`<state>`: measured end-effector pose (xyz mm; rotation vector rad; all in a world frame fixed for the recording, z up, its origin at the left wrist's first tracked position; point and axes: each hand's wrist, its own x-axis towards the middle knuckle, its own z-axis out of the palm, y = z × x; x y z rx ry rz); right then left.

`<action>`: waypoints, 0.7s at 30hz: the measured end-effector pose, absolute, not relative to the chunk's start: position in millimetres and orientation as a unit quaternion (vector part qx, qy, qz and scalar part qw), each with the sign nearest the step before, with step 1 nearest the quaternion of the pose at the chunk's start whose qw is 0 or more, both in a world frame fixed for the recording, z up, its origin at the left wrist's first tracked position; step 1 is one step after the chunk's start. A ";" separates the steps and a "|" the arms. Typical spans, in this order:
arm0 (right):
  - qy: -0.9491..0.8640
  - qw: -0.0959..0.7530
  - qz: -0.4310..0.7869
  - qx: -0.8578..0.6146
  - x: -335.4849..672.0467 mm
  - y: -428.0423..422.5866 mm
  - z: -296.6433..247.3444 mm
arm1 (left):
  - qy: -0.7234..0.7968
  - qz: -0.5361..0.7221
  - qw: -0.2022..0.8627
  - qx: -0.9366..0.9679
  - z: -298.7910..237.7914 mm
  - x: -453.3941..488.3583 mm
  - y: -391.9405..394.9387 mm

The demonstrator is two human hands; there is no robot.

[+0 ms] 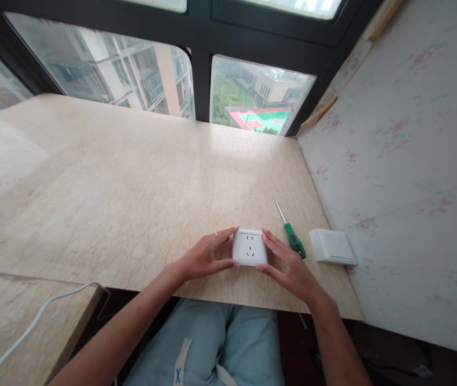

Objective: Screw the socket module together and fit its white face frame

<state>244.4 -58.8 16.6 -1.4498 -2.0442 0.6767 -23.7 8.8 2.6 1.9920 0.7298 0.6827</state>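
You had the socket (249,247) lying flat on the worktop (132,182), face up with its pin holes uncovered, and both hands were on it. Your left grip (206,256) bracketed the left side, with the forefinger on the far corner and the thumb on the near one, spread just wide enough to span the plate. Your right grip (288,265) did the same on the right, with a fingertip at the far corner and the thumb tucked in low. Each grip was pinching the socket by its rim, and the socket sat squarely between the two, directly in front of you.

For a hold like that, I'd say the squeeze had to be even from both sides and on the rim only. The stone looked smooth, so a lopsided push could have skated the plate sideways or tipped a corner up. Low wrists near the worktop's front edge would have steadied you. The socket also lay close to that edge, above your lap, so there was little room to slip toward you.

The screwdriver (292,234) lay just beyond your right knuckles, green handle nearest you and tip pointing away; I couldn't tell if it touched. A white switch (332,246) sat further right by the wall (405,161). A white cable (31,321) trailed well apart at the lower left.
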 end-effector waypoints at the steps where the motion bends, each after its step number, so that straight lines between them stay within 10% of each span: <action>1: -0.758 0.270 0.252 -0.537 244.4 -58.4 16.9 | 0.292 0.284 0.450 0.795 0.0 -23.6 8.3; 21: -0.756 0.308 0.242 -0.525 246.5 -57.6 5.9 | 0.311 0.314 0.530 0.724 -2.7 -19.7 2.2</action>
